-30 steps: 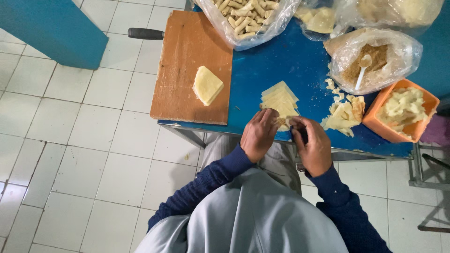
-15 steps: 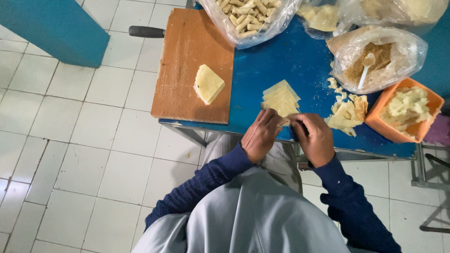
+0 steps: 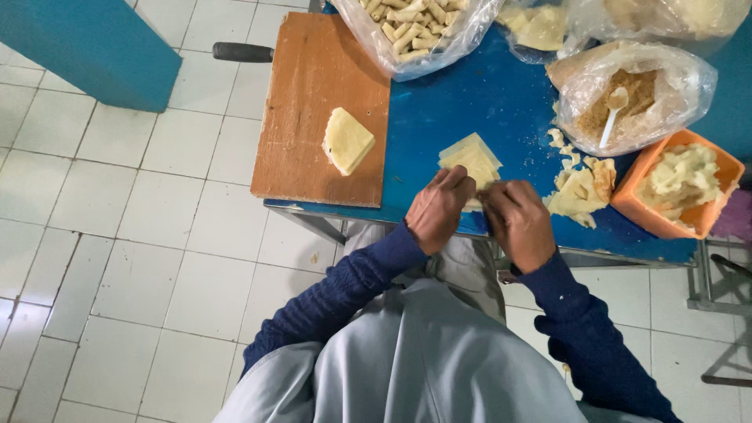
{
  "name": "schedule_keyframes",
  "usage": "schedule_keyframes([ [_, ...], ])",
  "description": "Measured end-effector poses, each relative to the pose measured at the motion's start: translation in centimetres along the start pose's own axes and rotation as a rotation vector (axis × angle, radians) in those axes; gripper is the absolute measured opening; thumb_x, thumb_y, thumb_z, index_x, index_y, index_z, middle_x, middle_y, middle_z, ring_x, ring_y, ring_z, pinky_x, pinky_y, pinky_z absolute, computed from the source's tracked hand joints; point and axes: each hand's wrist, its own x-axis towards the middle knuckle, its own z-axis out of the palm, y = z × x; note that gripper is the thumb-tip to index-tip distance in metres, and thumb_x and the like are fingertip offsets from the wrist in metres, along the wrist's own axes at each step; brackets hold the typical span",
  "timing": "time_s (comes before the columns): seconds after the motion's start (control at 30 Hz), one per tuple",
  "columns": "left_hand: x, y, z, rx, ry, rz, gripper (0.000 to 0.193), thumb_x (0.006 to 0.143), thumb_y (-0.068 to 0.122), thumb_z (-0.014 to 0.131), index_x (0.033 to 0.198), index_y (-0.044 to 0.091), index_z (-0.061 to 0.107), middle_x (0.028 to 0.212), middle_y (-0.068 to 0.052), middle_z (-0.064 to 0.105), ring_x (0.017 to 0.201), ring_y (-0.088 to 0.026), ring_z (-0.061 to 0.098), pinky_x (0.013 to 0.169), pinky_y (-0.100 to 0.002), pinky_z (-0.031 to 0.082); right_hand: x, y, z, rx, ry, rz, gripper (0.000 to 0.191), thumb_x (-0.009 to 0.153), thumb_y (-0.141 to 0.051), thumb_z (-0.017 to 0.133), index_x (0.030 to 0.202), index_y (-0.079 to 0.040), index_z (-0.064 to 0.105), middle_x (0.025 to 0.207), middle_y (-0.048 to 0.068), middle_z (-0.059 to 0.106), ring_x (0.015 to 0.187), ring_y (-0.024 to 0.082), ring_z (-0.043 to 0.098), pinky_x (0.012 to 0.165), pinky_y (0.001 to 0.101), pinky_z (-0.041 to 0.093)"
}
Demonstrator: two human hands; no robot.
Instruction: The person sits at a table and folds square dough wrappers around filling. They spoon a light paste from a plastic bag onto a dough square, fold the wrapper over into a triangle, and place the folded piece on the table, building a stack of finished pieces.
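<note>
My left hand (image 3: 439, 210) and my right hand (image 3: 518, 224) meet at the near edge of the blue table (image 3: 470, 94), fingers curled together around a pale yellow wrapper sheet (image 3: 475, 204) that is mostly hidden between them. Just beyond my hands lies a small stack of the same square wrapper sheets (image 3: 470, 159). Whether anything lies inside the sheet I cannot tell.
A wooden board (image 3: 313, 94) carries a stack of wrappers (image 3: 346, 141). A clear bag of rolled pieces (image 3: 415, 27) sits at the far edge. A bag of brown filling with a spoon (image 3: 627, 98), wrapper scraps (image 3: 581, 188) and an orange tub (image 3: 677, 192) stand at right. A knife handle (image 3: 243, 52) pokes out behind the board.
Both hands have stayed together at the table's near edge, fingers shifting slightly over the sheet. The view has drifted a little.
</note>
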Motion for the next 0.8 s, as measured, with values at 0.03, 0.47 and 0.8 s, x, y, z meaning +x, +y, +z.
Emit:
schedule_keyframes([
  [0.03, 0.0, 0.0, -0.1, 0.006, -0.011, 0.007, 0.017, 0.082, -0.005, 0.056, 0.098, 0.001, 0.059, 0.105, -0.014, 0.054, 0.104, -0.038, 0.056, 0.084, -0.046, 0.049, 0.0, 0.0, -0.1, -0.015, -0.006, -0.025, 0.018, 0.091, 0.000, 0.071, 0.108, -0.004, 0.073, 0.109, 0.011, 0.068, 0.103, 0.033, 0.064, 0.085, 0.0430, 0.054],
  [0.47, -0.2, -1.2, 0.1, -0.176, -0.011, 0.025, 0.009, 0.085, 0.002, 0.067, 0.090, 0.004, 0.060, 0.106, -0.013, 0.051, 0.108, -0.037, 0.058, 0.088, -0.046, 0.050, 0.7, 0.6, -0.7, 0.013, -0.043, -0.080, 0.011, 0.091, -0.007, 0.075, 0.101, -0.004, 0.071, 0.100, 0.010, 0.071, 0.095, 0.031, 0.068, 0.078, 0.0419, 0.055],
  [0.8, 0.1, -2.0, -0.3, -0.223, -0.076, -0.017, 0.011, 0.090, 0.004, 0.067, 0.098, 0.004, 0.061, 0.104, -0.013, 0.053, 0.101, -0.036, 0.062, 0.081, -0.046, 0.051, 1.2, 2.0, -0.1, 0.156, -0.098, 0.013, 0.010, 0.091, -0.010, 0.075, 0.100, -0.005, 0.073, 0.098, 0.010, 0.068, 0.094, 0.030, 0.066, 0.079, 0.0421, 0.054],
])
